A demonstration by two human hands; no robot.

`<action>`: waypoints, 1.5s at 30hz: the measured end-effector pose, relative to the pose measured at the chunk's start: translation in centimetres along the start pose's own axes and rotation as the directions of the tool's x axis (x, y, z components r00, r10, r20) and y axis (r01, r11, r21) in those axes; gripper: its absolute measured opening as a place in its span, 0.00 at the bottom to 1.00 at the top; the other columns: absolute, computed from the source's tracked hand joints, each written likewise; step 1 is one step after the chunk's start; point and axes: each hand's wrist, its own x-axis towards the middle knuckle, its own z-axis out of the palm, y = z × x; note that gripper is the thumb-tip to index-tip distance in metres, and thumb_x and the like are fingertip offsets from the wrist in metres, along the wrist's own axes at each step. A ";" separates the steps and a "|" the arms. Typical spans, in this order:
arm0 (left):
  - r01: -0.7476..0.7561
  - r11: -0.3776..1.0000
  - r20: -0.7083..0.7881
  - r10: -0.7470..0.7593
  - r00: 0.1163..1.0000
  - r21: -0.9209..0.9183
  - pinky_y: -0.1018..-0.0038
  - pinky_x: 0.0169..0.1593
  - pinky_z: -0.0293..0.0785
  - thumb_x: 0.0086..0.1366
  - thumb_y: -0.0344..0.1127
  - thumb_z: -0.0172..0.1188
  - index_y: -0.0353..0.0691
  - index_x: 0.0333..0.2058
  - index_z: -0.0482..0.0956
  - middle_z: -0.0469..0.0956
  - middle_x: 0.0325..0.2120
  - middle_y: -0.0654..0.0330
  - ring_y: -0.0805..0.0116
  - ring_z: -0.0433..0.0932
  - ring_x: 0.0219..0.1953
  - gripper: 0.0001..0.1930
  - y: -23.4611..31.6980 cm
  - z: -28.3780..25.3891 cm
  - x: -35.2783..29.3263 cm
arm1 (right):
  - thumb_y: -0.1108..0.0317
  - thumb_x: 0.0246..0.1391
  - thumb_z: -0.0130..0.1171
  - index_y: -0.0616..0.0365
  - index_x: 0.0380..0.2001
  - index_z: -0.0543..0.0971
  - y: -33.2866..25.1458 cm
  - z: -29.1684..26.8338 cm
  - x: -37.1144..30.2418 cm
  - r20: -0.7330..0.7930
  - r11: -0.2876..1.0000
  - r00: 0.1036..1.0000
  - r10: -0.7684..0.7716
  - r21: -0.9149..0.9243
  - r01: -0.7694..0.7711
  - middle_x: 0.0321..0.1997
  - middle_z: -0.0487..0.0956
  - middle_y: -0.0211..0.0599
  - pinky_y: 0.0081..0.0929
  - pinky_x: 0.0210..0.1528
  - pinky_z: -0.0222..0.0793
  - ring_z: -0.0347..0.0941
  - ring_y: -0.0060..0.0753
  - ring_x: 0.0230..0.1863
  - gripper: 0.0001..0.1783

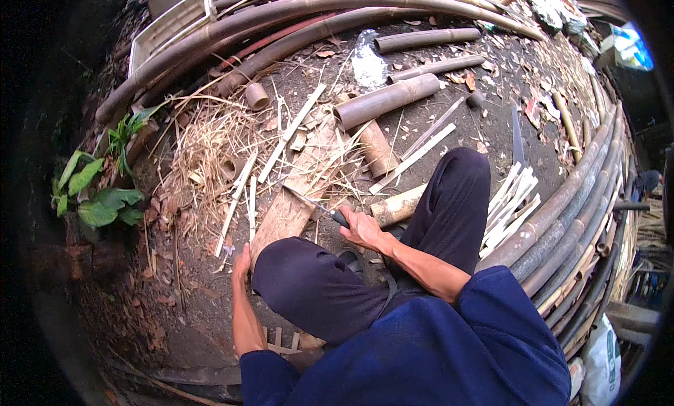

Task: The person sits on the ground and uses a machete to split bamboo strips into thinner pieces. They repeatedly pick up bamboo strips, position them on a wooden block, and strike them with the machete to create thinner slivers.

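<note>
Right hand [363,230] observed with grip clenched on knife [330,211], which extends over the board [279,223] from its right; left hand [241,261] beside board's near end, grip indeterminable.

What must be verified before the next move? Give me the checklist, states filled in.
1. Knife held by its handle in the right hand: ok.
2. Left hand away from the blade: ok, it is near the close end of the wooden plank.
3. Left hand's grip on the plank: cannot tell, its fingers are partly hidden beside the left knee.
4. Plank free of bamboo shavings: not ok, some lie across its far part.
5. Blade touching the plank: cannot tell from this angle.
6. Bundle of pale bamboo strips clear of the knife: ok, it lies right of the right leg.
</note>
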 end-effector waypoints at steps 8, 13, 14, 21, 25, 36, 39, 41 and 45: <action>-0.173 0.985 -0.033 0.172 0.985 -0.014 0.65 0.48 0.71 0.64 0.65 0.50 0.24 0.48 0.77 0.79 0.41 0.48 0.63 0.77 0.42 0.39 0.6 0.8 -2.7 | 0.59 0.55 0.57 0.62 0.48 0.70 -4.6 -4.3 -9.2 0.064 0.952 0.983 0.171 0.246 -0.181 0.34 0.78 0.63 0.52 0.42 0.69 0.74 0.69 0.41 0.22; -0.254 0.966 -0.082 0.257 0.963 0.047 0.66 0.47 0.70 0.66 0.62 0.50 0.26 0.43 0.79 0.79 0.38 0.50 0.64 0.75 0.41 0.35 5.6 1.4 -6.6 | 0.57 0.57 0.54 0.66 0.48 0.70 -3.4 -6.0 -10.7 0.077 0.909 0.957 0.280 0.300 -0.290 0.40 0.77 0.67 0.49 0.46 0.69 0.74 0.65 0.46 0.23; -0.273 0.962 -0.089 0.275 0.957 0.029 0.67 0.48 0.69 0.66 0.61 0.50 0.26 0.44 0.79 0.79 0.38 0.51 0.65 0.75 0.41 0.35 5.1 1.0 -5.5 | 0.57 0.57 0.54 0.67 0.48 0.70 -2.6 -5.4 -9.4 0.085 0.937 0.957 0.277 0.195 -0.289 0.38 0.77 0.67 0.49 0.45 0.69 0.75 0.64 0.45 0.23; -0.394 0.909 -0.070 0.406 0.911 0.134 0.66 0.49 0.69 0.67 0.58 0.51 0.28 0.46 0.78 0.80 0.38 0.48 0.62 0.76 0.43 0.31 5.9 0.0 -5.6 | 0.57 0.58 0.55 0.66 0.50 0.69 -3.1 -7.1 -10.0 0.033 0.941 0.977 0.210 0.266 -0.211 0.34 0.78 0.64 0.49 0.41 0.68 0.76 0.64 0.40 0.25; -0.256 0.778 -0.395 0.536 0.746 0.574 0.62 0.43 0.72 0.64 0.51 0.56 0.32 0.49 0.77 0.80 0.35 0.47 0.56 0.78 0.37 0.26 -0.9 -5.4 -1.7 | 0.58 0.57 0.56 0.64 0.52 0.68 -4.0 -6.9 -8.6 0.100 0.952 0.990 0.096 0.283 -0.121 0.31 0.78 0.63 0.50 0.37 0.68 0.76 0.64 0.35 0.25; -0.350 0.737 0.098 0.489 0.867 -0.578 0.73 0.36 0.81 0.63 0.33 0.61 0.43 0.64 0.58 0.79 0.35 0.49 0.64 0.82 0.33 0.32 13.0 -2.6 -23.7 | 0.56 0.50 0.55 0.60 0.43 0.70 -0.9 3.2 -0.6 0.147 0.896 0.976 0.161 0.392 -0.207 0.23 0.75 0.39 0.37 0.29 0.67 0.73 0.37 0.24 0.22; -0.443 0.407 -0.098 0.638 0.763 -0.799 0.73 0.37 0.81 0.65 0.36 0.60 0.36 0.55 0.67 0.77 0.39 0.48 0.63 0.83 0.34 0.22 18.6 -0.9 -28.5 | 0.53 0.48 0.56 0.61 0.43 0.73 -1.9 2.4 -0.9 0.178 0.830 0.955 0.238 0.473 -0.295 0.31 0.78 0.55 0.44 0.40 0.69 0.76 0.53 0.36 0.25; -0.622 0.342 -0.192 0.751 0.631 -0.705 0.74 0.36 0.81 0.67 0.38 0.58 0.34 0.49 0.71 0.76 0.40 0.50 0.64 0.82 0.33 0.17 21.6 -1.0 -29.5 | 0.51 0.48 0.56 0.64 0.40 0.74 -2.3 1.7 -1.5 0.113 0.823 0.964 0.242 0.502 -0.265 0.27 0.77 0.50 0.41 0.36 0.69 0.76 0.47 0.31 0.26; -0.840 0.437 -0.207 0.833 0.513 -0.320 0.78 0.31 0.77 0.69 0.40 0.55 0.34 0.44 0.75 0.75 0.35 0.57 0.70 0.79 0.26 0.14 24.8 -2.1 -27.1 | 0.53 0.49 0.56 0.65 0.38 0.73 0.1 3.4 -0.3 0.124 0.798 0.968 0.219 0.548 -0.251 0.24 0.77 0.46 0.40 0.32 0.69 0.76 0.43 0.27 0.23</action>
